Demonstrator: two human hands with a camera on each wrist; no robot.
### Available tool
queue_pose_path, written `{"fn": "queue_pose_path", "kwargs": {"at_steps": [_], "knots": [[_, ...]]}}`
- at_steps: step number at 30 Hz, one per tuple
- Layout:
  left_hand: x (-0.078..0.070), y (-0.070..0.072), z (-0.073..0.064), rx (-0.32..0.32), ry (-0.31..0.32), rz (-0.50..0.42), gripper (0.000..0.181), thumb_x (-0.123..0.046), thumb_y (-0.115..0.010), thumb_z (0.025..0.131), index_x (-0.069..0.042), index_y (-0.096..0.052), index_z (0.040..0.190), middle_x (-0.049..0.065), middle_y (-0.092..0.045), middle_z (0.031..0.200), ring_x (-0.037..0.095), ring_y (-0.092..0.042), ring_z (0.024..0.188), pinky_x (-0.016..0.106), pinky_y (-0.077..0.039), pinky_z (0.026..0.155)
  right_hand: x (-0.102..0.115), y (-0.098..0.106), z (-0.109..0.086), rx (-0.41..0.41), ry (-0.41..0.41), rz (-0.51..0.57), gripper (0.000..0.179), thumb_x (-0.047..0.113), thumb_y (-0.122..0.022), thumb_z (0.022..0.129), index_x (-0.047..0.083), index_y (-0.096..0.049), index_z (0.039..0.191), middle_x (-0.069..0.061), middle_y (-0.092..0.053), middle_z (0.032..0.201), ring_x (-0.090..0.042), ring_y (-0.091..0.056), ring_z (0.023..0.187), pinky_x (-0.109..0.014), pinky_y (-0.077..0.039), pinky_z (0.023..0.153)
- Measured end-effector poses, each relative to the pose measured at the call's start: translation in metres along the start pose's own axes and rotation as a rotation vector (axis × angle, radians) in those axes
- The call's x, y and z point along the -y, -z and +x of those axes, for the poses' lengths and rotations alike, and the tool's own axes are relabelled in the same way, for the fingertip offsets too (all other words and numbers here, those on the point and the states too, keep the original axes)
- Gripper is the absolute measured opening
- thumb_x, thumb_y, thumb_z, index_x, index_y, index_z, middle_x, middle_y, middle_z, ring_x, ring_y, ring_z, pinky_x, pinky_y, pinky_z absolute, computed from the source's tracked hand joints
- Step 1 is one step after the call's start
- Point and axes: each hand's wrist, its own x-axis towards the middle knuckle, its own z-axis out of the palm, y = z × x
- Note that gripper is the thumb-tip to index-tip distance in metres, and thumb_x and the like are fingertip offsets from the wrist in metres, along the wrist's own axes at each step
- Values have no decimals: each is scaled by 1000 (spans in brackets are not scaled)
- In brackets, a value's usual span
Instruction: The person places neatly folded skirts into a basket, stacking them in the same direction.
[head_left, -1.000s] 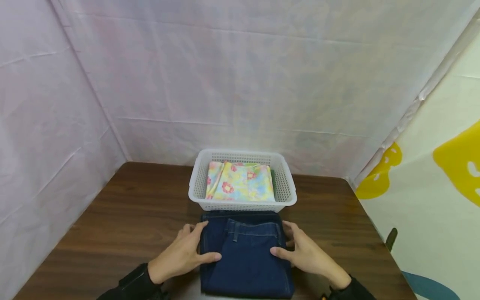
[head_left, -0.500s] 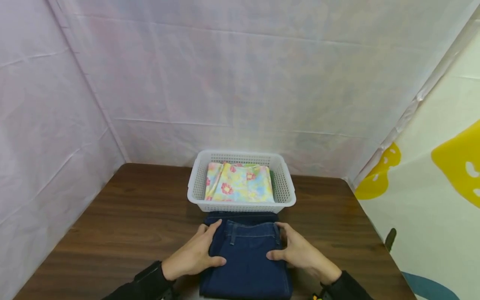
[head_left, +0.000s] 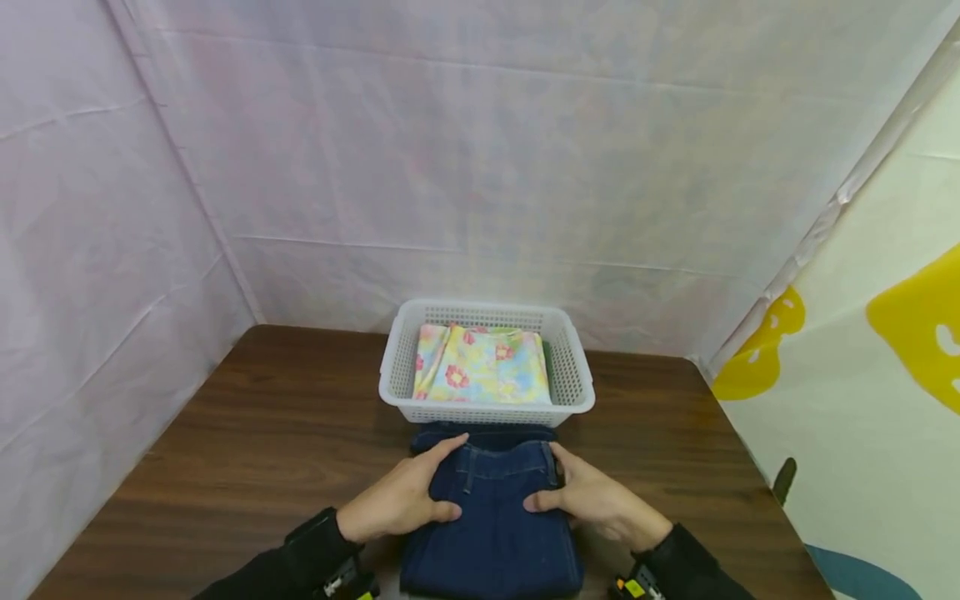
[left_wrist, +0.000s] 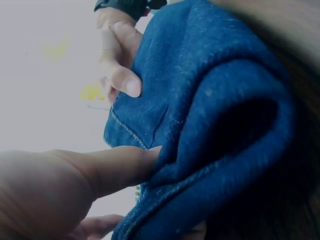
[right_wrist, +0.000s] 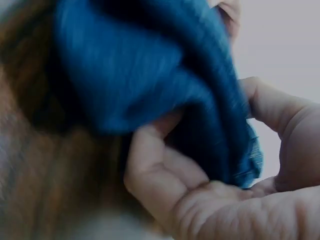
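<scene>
Folded dark-blue jeans (head_left: pixel 495 533) lie at the front middle of the table, their waistband toward the basket. My left hand (head_left: pixel 405 492) grips their left side, thumb on top; in the left wrist view the thumb presses into the denim (left_wrist: pixel 210 90) beside a rolled fold. On the opposite side my right hand (head_left: pixel 600 500) holds the jeans, thumb above. The right wrist view has its fingers (right_wrist: pixel 155 175) curled under the layers, bunching them. Right behind the jeans stands a white plastic basket (head_left: pixel 486 414) with a folded floral cloth (head_left: pixel 480 367) in it.
The brown wooden table (head_left: pixel 300 417) extends to both sides of the basket. A white sheet wall (head_left: pixel 480 167) closes off the back, and another panel with yellow shapes (head_left: pixel 750 367) stands at the right. Something green shows beneath the floral cloth.
Both hands have moved inward, closer to each other, squeezing the sides of the jeans. The upper part of the jeans has narrowed and bunched between them. The basket stays in place.
</scene>
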Motion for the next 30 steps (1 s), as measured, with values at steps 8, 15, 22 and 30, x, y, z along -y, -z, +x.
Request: {"fn": "queue_pose_path", "kwargs": {"at_steps": [8,15,22,30], "knots": [[1,3,2,2,43,-59,85,-29,-82,87,-25,-33,156,11,-36,156,39,-40,137,56,-44,98,-7,-1,4,94,39,91,76,4,-76,89,5,-30,149,-23,-62,126,-43,-65,104,-55,-55,80],[1,9,0,-36,31,-56,83,-30,-81,88,-25,-35,156,9,-38,155,39,-40,137,59,-42,100,3,-2,-1,82,65,94,83,12,-73,94,6,-19,157,-20,-57,136,-40,-62,113,-53,-54,86],[-1,12,-1,-39,14,-97,80,-33,-79,90,-29,-34,155,4,-35,156,37,-38,139,57,-41,101,15,-2,-12,70,112,72,81,15,-73,95,4,-22,157,-19,-54,140,-36,-57,121,-47,-50,96],[-10,18,-7,-51,-6,-111,79,-35,-78,90,-30,-33,155,3,-34,157,36,-36,141,58,-39,103,27,-1,-24,47,111,111,79,16,-70,97,9,-20,157,-23,-57,135,-43,-62,111,-56,-53,84]]}}
